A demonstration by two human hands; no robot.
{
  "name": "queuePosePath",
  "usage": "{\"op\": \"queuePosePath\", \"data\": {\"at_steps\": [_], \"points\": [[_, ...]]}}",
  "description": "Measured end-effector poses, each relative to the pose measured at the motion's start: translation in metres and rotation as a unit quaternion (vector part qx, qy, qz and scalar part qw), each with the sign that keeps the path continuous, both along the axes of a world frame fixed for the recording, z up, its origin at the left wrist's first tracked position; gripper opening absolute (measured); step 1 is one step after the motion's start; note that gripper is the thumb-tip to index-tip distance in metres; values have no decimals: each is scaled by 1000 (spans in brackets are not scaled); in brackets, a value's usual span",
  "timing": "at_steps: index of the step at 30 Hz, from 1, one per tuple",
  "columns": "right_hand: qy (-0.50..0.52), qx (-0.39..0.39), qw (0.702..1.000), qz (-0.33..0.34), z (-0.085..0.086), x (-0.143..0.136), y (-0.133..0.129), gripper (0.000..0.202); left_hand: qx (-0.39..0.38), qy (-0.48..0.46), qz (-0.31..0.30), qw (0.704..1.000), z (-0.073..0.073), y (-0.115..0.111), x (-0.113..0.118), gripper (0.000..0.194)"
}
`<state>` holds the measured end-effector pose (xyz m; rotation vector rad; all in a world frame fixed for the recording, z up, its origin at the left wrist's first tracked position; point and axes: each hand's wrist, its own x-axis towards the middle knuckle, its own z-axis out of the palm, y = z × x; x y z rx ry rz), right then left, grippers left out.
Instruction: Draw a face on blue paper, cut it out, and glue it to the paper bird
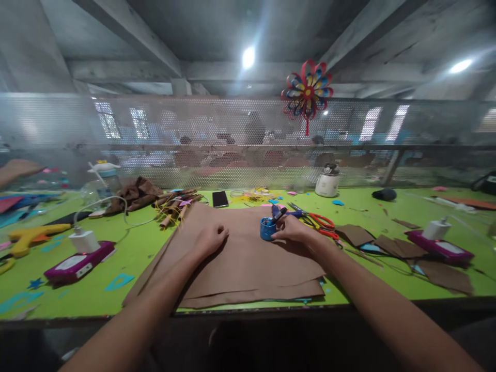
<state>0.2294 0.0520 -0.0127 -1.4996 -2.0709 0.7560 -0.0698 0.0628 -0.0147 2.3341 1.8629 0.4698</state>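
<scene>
Sheets of brown paper (pixel 232 268) lie stacked in front of me. My left hand (pixel 212 239) rests on the left part of the top sheet, its fingers curled in with nothing visible in them. Toward the right side of the paper, my right hand (pixel 293 229) grips a small blue cup (pixel 266 230) by its right side, thumb and fingers against the wall. A dark marker (pixel 279 214) leans out of the cup, with other dark items whose kind is unclear. Just beyond that hand lie scissors (pixel 323 222) with orange-red handles.
Rolled brown paper tubes (pixel 170 219), a phone (pixel 220 199) and yellow strands (pixel 256 195) lie behind the paper. Purple power strips (pixel 81 266) flank it on both sides. Brown scraps (pixel 403 247) lie right, a white bottle (pixel 327 183) behind. Another person's hand (pixel 19 170) shows far left.
</scene>
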Motion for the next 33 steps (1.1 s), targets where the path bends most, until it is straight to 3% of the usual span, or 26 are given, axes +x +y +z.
{"op": "queuePosePath", "data": {"at_steps": [8,12,16,21,24,28,30,33], "points": [[35,40,998,-19,-11,-6,-1,33,-21,17,-13,1000,4,11,-1,28],[31,76,994,-67,-13,-17,-1,34,-61,40,-3,997,8,20,4,28],[23,86,988,-125,-16,-29,-6,32,-16,41,22,999,6,18,7,30],[38,63,988,-132,-1,-24,-3,28,-16,34,15,999,4,12,4,32],[37,49,987,-146,26,0,25,31,-21,34,10,999,4,11,2,32],[23,52,977,-204,63,39,90,35,-34,40,12,999,4,8,2,29],[17,47,970,-238,72,53,125,36,-39,46,14,998,3,6,3,29],[16,47,960,-275,71,63,170,37,-59,56,18,997,-1,6,3,30]]}}
